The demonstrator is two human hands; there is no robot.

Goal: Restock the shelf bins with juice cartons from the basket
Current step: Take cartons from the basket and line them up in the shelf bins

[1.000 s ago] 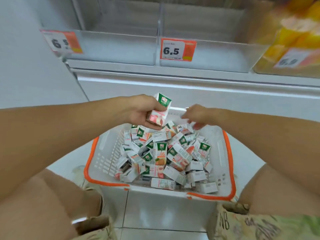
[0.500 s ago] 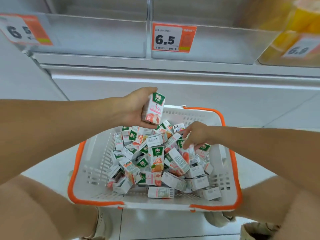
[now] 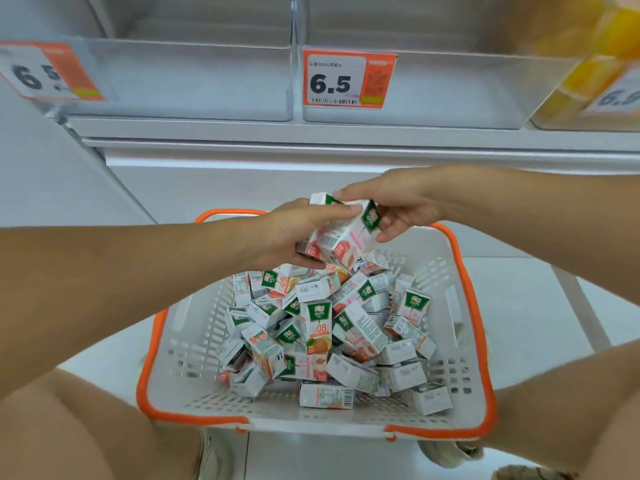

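The right hand, half a second ago down among the loose juice cartons, now pinches a second carton against the one gripped in the left hand, above the basket's far edge, building a handful for the empty bins.

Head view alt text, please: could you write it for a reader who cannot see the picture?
Both hands, left and right, hold juice cartons above a white basket piled with more. Behind it, two clear shelf bins tagged 6.5 look empty.
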